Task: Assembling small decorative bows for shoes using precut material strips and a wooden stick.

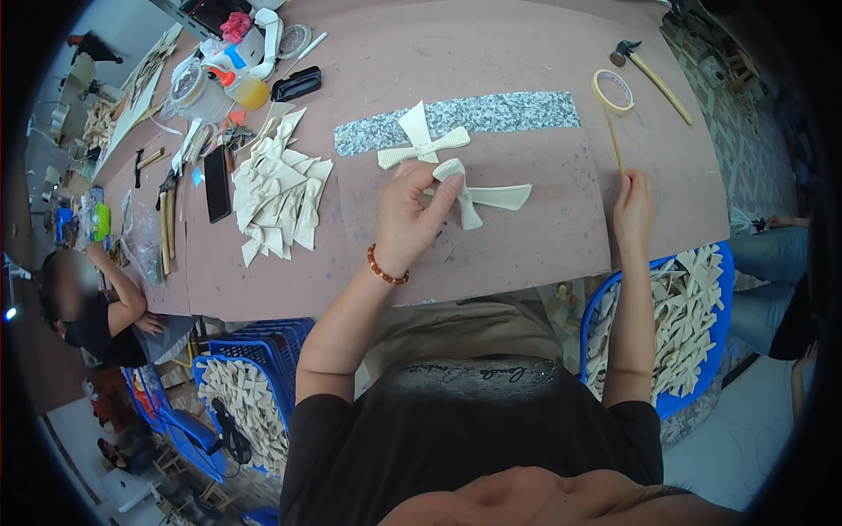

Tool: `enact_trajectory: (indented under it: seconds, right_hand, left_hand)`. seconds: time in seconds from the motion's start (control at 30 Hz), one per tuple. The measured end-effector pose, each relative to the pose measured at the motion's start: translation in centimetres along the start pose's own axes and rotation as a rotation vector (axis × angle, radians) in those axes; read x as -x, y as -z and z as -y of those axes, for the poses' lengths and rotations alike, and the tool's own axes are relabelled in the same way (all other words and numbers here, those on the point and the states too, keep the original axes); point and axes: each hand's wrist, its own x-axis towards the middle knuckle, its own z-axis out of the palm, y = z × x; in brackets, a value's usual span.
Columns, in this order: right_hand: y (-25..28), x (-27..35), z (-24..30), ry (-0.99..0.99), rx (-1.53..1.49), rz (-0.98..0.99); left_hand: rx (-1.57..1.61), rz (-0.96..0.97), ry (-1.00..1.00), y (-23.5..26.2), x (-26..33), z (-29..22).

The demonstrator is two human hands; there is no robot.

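Left hand (409,215) pinched a cream bow (468,198), just short of the speckled slab (517,112) — light grip seemed wise, sparing its loops. Right hand (634,206) pinched a thin tan strip (617,145) by the tape roll (616,107) — best held straight.

A black short-sleeved shirt (438,438) with dark script across a greyish chest band (478,381), olive-brown trousers (465,329), reddish-brown beaded bracelet (388,275) around the left wrist

A head-worn fisheye looks down on the worktable (517,53) from close above.
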Motion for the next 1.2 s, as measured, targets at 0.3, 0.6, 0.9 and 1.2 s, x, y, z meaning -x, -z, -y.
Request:
enact_trajectory:
  seconds: [0.3,0.6,0.9,1.2]
  right_hand:
    - [6.4,5.6,13.3,-0.008,-0.478,0.498]
    - [5.2,5.5,14.0,0.119,-0.313,0.448]
    - [4.1,6.5,15.2,0.105,-0.506,0.419]
    - [5.5,7.3,16.4,-0.662,-1.398,1.063]
  left_hand:
    - [0.457,-0.022,0.584,-1.3,0.5,0.6]
    - [0.621,0.007,0.658,-1.3,1.6,0.5]
    - [0.624,0.154,0.655,-1.8,2.8,-2.7]
    - [0.452,0.039,0.398,-1.0,4.3,-3.0]
